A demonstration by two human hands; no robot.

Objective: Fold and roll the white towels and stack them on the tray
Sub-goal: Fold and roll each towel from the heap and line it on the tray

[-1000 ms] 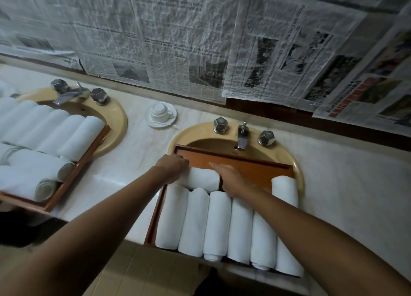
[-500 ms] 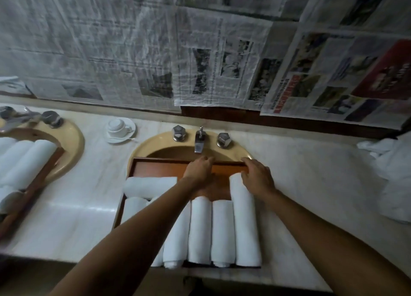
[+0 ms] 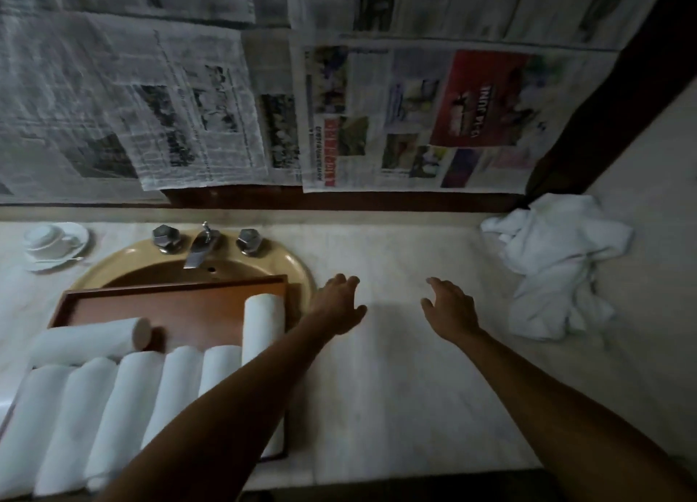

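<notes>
Over the marble counter (image 3: 377, 369), right of the sink, both my hands hover with nothing in them. Left hand (image 3: 337, 305) sits just past the tray's right edge, fingers spread and loosely extended. Right hand (image 3: 449, 311) is further right, fingers relaxed and slightly apart, empty too. The two hands are near each other but not touching, bare counter between them.

Wooden tray (image 3: 169, 305) lies across the front of the beige sink (image 3: 298, 271), its far part bare. Rolled white towels on it:
- a front row of rolls (image 3: 124, 399) lying side by side, long axis running away from me — my left forearm crosses over the right end of the row, so I cannot tell the exact count there
- one longer roll (image 3: 264, 320) at the right edge of the tray, reaching further back than the others
- one roll laid crosswise (image 3: 90, 337) behind the row on the left, its round end facing right

Loose pile of unrolled white towels (image 3: 554, 267) sits crumpled at the far right of the counter, near the wall corner — well apart from the tray, nearer to my right hand than to my left.

Other bits: chrome tap (image 3: 200, 247) with a knob either side at the back of the sink; white cup on a saucer (image 3: 52, 243) on the counter left of the sink; newspaper sheets (image 3: 339, 117) covering the wall behind.
</notes>
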